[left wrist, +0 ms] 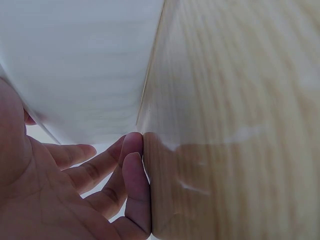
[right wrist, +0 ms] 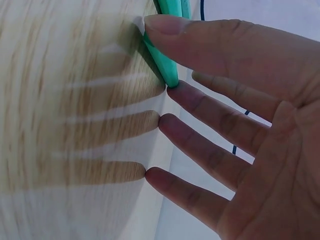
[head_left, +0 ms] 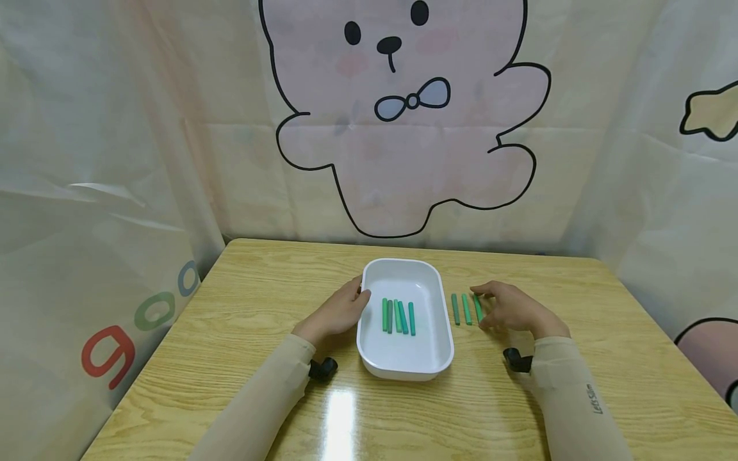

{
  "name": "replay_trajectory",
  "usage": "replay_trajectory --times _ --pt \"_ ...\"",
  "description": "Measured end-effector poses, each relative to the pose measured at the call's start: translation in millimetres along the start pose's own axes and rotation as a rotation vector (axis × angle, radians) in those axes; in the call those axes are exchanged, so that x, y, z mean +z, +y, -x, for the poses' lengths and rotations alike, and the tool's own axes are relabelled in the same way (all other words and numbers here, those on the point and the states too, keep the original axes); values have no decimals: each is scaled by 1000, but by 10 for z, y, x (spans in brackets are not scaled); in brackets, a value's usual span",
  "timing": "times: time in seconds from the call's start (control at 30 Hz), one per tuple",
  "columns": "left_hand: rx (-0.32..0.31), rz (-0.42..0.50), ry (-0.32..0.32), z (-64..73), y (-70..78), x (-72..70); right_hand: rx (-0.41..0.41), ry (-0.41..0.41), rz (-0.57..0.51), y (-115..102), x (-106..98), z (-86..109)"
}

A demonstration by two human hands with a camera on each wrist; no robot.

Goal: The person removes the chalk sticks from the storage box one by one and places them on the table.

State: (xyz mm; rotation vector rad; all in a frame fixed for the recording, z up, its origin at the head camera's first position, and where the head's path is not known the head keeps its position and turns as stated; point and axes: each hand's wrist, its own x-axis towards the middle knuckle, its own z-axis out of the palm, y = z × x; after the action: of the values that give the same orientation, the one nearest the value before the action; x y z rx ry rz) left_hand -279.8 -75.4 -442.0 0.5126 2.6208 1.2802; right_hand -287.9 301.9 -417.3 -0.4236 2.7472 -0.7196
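Stick (right wrist: 166, 67) between fingertips (right wrist: 167, 27) of right hand (head_left: 515, 310)

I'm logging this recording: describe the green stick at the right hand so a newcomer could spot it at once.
On the wooden table, find the white tray and look to its right. There three green sticks lie in a row. Yours is the rightmost stick, farthest from the tray and the only one touched by the right hand.
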Motion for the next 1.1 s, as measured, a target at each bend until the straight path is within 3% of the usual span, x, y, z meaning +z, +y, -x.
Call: replay_trajectory --times 1.1 --pt "-17 -10 4 -12 -9 14 7 6 3 -24 -30 -11"
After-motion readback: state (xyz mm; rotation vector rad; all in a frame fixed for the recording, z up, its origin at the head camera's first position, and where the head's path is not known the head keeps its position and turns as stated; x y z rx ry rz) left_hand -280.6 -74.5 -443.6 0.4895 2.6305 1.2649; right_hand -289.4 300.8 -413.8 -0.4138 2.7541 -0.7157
